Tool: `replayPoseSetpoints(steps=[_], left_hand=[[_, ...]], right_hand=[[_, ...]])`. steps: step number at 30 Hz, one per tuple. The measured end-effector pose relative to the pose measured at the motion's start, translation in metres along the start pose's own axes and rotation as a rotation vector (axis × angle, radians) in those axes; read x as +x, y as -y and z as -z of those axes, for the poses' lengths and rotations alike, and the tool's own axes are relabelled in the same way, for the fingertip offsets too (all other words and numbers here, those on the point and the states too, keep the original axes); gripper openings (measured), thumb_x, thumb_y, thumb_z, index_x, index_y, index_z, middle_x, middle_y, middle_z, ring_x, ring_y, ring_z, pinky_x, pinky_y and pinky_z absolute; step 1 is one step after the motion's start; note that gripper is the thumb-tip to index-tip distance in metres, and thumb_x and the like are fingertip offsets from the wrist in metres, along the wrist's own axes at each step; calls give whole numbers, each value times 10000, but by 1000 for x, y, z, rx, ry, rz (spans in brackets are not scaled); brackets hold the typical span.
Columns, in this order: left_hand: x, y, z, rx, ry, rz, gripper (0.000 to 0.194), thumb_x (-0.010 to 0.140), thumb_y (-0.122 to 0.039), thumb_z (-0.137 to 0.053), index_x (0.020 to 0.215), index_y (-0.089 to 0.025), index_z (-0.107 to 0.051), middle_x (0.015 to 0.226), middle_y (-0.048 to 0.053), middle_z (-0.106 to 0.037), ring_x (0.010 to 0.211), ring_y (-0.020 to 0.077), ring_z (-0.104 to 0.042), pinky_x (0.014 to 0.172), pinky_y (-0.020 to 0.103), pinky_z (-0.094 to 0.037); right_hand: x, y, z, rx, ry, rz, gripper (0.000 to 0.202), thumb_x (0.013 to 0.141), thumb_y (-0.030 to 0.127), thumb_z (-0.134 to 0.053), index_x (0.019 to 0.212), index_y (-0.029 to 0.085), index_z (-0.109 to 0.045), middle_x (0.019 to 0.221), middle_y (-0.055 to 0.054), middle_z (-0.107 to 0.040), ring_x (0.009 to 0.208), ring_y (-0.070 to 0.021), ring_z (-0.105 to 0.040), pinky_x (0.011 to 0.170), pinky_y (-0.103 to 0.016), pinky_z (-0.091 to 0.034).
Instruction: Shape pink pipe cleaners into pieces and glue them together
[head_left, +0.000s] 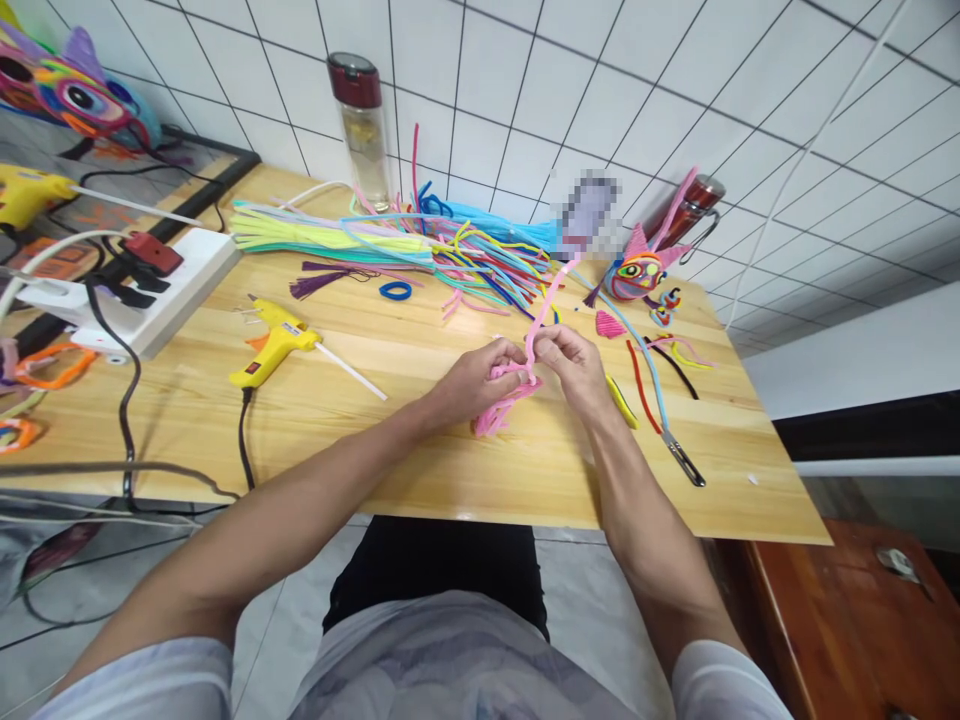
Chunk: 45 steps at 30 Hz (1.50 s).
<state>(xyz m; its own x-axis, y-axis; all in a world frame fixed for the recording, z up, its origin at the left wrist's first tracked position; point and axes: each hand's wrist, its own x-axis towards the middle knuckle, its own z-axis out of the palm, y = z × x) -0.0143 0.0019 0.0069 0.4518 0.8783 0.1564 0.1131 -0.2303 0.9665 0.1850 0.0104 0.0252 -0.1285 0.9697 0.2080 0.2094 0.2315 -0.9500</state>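
My left hand is closed on a bunch of pink pipe cleaners, whose loose ends hang below the fingers near the tabletop. Beside it, my right hand pinches a long pink pipe cleaner that rises from the bunch and leans toward the back. The two hands are close together over the middle of the wooden table. A pink shell-shaped piece lies just past my right hand. Close to that wrist is a yellow and dark strip. Fingertips partly hide where the strands meet.
A yellow glue gun lies left, its cord running off the front edge. Behind are a white power strip, piled pipe cleaners and a glass bottle. Rightward sit a colourful fish-like figure and a metal-ended tool.
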Motion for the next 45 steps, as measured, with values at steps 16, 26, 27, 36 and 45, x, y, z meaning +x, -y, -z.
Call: replayPoseSetpoints(steps=[16,26,27,36,45], left_hand=[[12,15,1,-526,-34,187,474,860,-650,-691,875,-178,-662,791,26,-696,691,149,-626,672,273,-517],[7,-2,6,-216,-242,52,366,851,-542,-738,856,-179,-693,818,8,-671,775,154,-599,714,267,-482],[5,-5,7,-184,-299,38,345,880,-524,-711,860,-180,-686,791,0,-656,753,146,-585,697,262,-468],[8,-2,7,-493,-182,386,589,830,-659,-792,1132,-201,-577,1127,105,-769,709,166,-743,593,265,-514],[18,7,7,-785,-208,168,664,572,-150,-705,1225,-190,-594,968,13,-726,785,137,-662,710,252,-467]], right_hand=[[-3,-5,-6,-11,-87,-5,425,781,650,-832,861,239,-757,760,4,-736,643,-162,-641,631,-316,-562],[-2,-6,-8,-68,-350,88,342,851,580,-803,865,249,-717,731,18,-721,601,-165,-645,583,-310,-547],[-3,-7,-8,-84,-408,114,321,867,562,-794,873,251,-716,733,18,-717,606,-167,-645,588,-311,-545],[-13,-12,-20,-61,-440,311,229,961,481,-743,976,259,-692,972,-37,-822,768,-200,-777,740,-359,-644],[-12,-7,-34,164,-373,253,326,906,538,-796,925,257,-634,777,24,-806,603,-164,-740,633,-312,-655]])
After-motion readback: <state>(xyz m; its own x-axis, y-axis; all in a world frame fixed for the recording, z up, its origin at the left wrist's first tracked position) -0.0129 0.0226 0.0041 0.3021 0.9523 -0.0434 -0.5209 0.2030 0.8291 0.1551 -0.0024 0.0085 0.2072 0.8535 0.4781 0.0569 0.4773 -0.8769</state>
